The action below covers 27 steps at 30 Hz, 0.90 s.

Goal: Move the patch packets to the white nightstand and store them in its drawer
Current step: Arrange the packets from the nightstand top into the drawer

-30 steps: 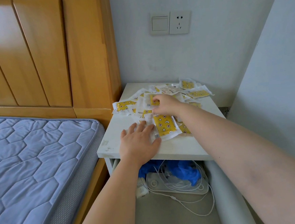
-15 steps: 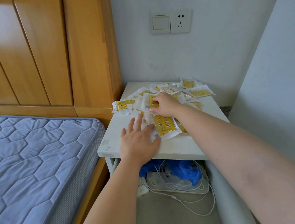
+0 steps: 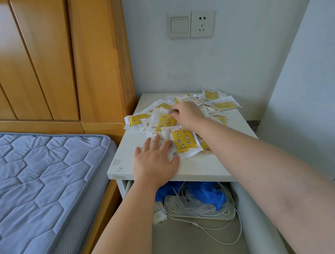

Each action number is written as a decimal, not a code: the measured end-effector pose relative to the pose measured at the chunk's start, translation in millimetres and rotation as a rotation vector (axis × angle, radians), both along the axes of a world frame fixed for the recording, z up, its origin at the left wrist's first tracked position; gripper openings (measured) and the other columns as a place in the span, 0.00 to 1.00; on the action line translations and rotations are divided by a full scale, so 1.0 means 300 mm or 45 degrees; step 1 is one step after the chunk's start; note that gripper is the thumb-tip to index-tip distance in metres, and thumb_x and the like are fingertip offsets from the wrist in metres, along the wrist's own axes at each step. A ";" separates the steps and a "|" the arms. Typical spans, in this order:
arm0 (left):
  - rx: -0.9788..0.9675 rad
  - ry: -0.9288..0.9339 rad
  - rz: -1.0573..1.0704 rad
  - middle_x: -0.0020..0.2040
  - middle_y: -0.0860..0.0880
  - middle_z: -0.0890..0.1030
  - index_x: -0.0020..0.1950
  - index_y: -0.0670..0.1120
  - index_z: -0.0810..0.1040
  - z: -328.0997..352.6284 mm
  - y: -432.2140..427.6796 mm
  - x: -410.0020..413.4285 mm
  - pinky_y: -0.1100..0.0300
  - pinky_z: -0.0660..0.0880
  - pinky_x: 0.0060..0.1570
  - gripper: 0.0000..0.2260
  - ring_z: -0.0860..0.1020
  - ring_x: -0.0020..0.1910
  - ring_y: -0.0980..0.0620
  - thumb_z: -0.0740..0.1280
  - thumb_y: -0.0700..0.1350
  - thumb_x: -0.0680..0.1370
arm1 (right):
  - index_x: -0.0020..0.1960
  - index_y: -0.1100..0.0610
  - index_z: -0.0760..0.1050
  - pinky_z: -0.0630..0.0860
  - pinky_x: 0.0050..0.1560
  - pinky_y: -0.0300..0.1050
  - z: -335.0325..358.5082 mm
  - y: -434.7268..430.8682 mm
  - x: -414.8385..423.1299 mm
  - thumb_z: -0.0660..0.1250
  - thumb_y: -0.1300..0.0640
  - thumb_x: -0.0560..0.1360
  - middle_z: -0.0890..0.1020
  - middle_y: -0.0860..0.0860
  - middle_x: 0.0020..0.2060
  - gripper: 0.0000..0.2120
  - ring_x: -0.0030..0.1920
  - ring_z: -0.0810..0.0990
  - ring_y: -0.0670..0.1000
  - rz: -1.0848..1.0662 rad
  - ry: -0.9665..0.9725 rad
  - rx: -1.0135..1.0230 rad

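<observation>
Several yellow-and-white patch packets (image 3: 223, 105) lie in a loose pile on top of the white nightstand (image 3: 201, 165). My left hand (image 3: 155, 160) lies flat with straight fingers at the pile's front left, touching the edge of a large packet (image 3: 185, 142). My right hand (image 3: 187, 115) reaches into the middle of the pile, its curled fingertips pinching the top edge of a tilted packet (image 3: 165, 122). Below the top, the drawer (image 3: 182, 244) stands pulled out.
The drawer holds a blue plastic bag (image 3: 208, 195), a white flat device (image 3: 199, 210) and a white cable (image 3: 217, 237). A bed with a blue quilted mattress (image 3: 36, 177) and a wooden headboard (image 3: 46, 56) is on the left. A wall socket (image 3: 201, 24) is above.
My right hand's fingers have closed on a packet in the pile and tipped it up. My left hand has slid slightly forward over the front packets.
</observation>
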<state>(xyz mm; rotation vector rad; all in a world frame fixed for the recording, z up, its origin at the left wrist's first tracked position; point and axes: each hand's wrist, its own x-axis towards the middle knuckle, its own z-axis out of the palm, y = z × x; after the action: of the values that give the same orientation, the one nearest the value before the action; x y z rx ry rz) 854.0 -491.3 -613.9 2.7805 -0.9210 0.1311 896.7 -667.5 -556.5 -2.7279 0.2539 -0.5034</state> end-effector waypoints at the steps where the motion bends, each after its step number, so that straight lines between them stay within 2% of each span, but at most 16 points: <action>1: -0.001 -0.001 0.001 0.79 0.50 0.50 0.75 0.60 0.56 0.001 -0.002 0.001 0.44 0.50 0.73 0.25 0.48 0.77 0.47 0.49 0.63 0.78 | 0.52 0.60 0.80 0.71 0.43 0.45 0.016 0.000 -0.019 0.59 0.56 0.80 0.80 0.53 0.40 0.12 0.42 0.76 0.53 -0.040 -0.118 0.052; 4: -0.019 0.003 0.008 0.79 0.51 0.51 0.74 0.61 0.56 0.001 -0.004 0.005 0.45 0.51 0.73 0.25 0.49 0.77 0.47 0.50 0.63 0.78 | 0.51 0.62 0.79 0.69 0.41 0.46 0.051 0.017 -0.122 0.57 0.59 0.81 0.80 0.55 0.40 0.13 0.43 0.77 0.56 -0.135 -0.435 -0.055; 6: -0.075 -0.014 0.024 0.79 0.51 0.53 0.74 0.59 0.57 -0.001 -0.004 0.003 0.46 0.53 0.73 0.25 0.51 0.77 0.47 0.52 0.63 0.78 | 0.55 0.62 0.79 0.72 0.46 0.50 0.025 0.035 -0.209 0.58 0.58 0.81 0.82 0.58 0.45 0.13 0.48 0.78 0.59 -0.111 -0.447 -0.145; 8: -0.152 -0.035 0.053 0.78 0.51 0.56 0.74 0.55 0.58 0.001 -0.005 -0.005 0.47 0.56 0.72 0.27 0.55 0.76 0.48 0.55 0.63 0.77 | 0.61 0.59 0.77 0.72 0.52 0.50 -0.035 0.048 -0.288 0.61 0.52 0.80 0.81 0.57 0.53 0.15 0.55 0.77 0.59 -0.035 -0.229 -0.112; 9: -0.193 -0.040 0.072 0.76 0.51 0.59 0.74 0.53 0.59 0.003 -0.006 -0.008 0.49 0.57 0.71 0.29 0.57 0.75 0.49 0.56 0.63 0.76 | 0.65 0.58 0.74 0.71 0.57 0.49 -0.066 0.054 -0.321 0.62 0.49 0.79 0.79 0.55 0.59 0.19 0.61 0.74 0.57 0.043 -0.077 -0.051; 11: -0.279 -0.027 0.102 0.72 0.51 0.65 0.73 0.50 0.62 0.011 -0.006 -0.014 0.52 0.60 0.68 0.29 0.62 0.71 0.49 0.58 0.62 0.76 | 0.73 0.57 0.65 0.61 0.71 0.48 -0.124 0.056 -0.363 0.61 0.44 0.78 0.67 0.52 0.72 0.28 0.73 0.61 0.53 0.174 0.139 0.041; 12: -0.312 -0.011 0.109 0.70 0.51 0.67 0.73 0.49 0.62 0.016 -0.005 -0.016 0.53 0.61 0.68 0.28 0.64 0.70 0.49 0.59 0.60 0.76 | 0.75 0.56 0.62 0.54 0.74 0.48 -0.142 0.056 -0.375 0.59 0.44 0.79 0.61 0.50 0.75 0.28 0.76 0.54 0.50 0.189 0.154 0.069; 14: -0.365 0.057 0.109 0.69 0.51 0.70 0.73 0.49 0.62 0.025 -0.002 -0.019 0.54 0.60 0.68 0.25 0.65 0.69 0.49 0.60 0.50 0.76 | 0.74 0.55 0.63 0.49 0.75 0.47 -0.155 0.058 -0.389 0.55 0.46 0.81 0.58 0.49 0.76 0.24 0.77 0.50 0.48 0.148 0.051 0.153; 16: -0.447 0.161 0.120 0.68 0.51 0.71 0.73 0.50 0.63 0.040 0.004 -0.019 0.55 0.60 0.68 0.24 0.65 0.69 0.49 0.59 0.43 0.76 | 0.71 0.56 0.69 0.50 0.74 0.44 -0.155 0.062 -0.396 0.55 0.51 0.82 0.63 0.51 0.75 0.20 0.76 0.54 0.50 0.091 -0.070 0.169; 18: -0.553 0.290 0.150 0.67 0.50 0.73 0.73 0.51 0.65 0.058 0.012 -0.014 0.53 0.62 0.66 0.22 0.67 0.67 0.48 0.56 0.40 0.78 | 0.68 0.58 0.73 0.54 0.74 0.46 -0.153 0.068 -0.397 0.57 0.58 0.81 0.70 0.53 0.70 0.17 0.73 0.61 0.52 0.061 -0.136 0.119; 20: -0.658 0.455 0.172 0.67 0.49 0.74 0.73 0.51 0.65 0.074 0.016 -0.007 0.52 0.63 0.66 0.21 0.68 0.67 0.46 0.55 0.41 0.80 | 0.67 0.58 0.73 0.57 0.74 0.48 -0.155 0.069 -0.395 0.58 0.62 0.79 0.72 0.54 0.68 0.17 0.71 0.64 0.53 0.069 -0.123 0.096; 23: -0.766 0.643 0.232 0.69 0.49 0.72 0.73 0.53 0.66 0.094 0.004 0.001 0.51 0.62 0.69 0.19 0.68 0.68 0.45 0.55 0.50 0.82 | 0.69 0.56 0.72 0.55 0.73 0.45 -0.155 0.066 -0.392 0.58 0.63 0.78 0.70 0.52 0.70 0.20 0.72 0.63 0.52 0.131 -0.066 0.105; 27: -0.700 0.578 0.291 0.61 0.49 0.78 0.74 0.52 0.65 0.087 -0.010 0.013 0.48 0.66 0.67 0.24 0.74 0.63 0.46 0.62 0.55 0.79 | 0.70 0.55 0.71 0.59 0.73 0.45 -0.150 0.069 -0.396 0.57 0.65 0.77 0.69 0.50 0.71 0.22 0.73 0.64 0.49 0.173 -0.035 0.162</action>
<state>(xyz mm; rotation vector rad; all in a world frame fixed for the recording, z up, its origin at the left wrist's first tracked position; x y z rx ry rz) 857.9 -494.4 -587.8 2.2472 -0.3782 -0.1817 777.8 -646.7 -601.4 -2.5907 0.0894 -0.4697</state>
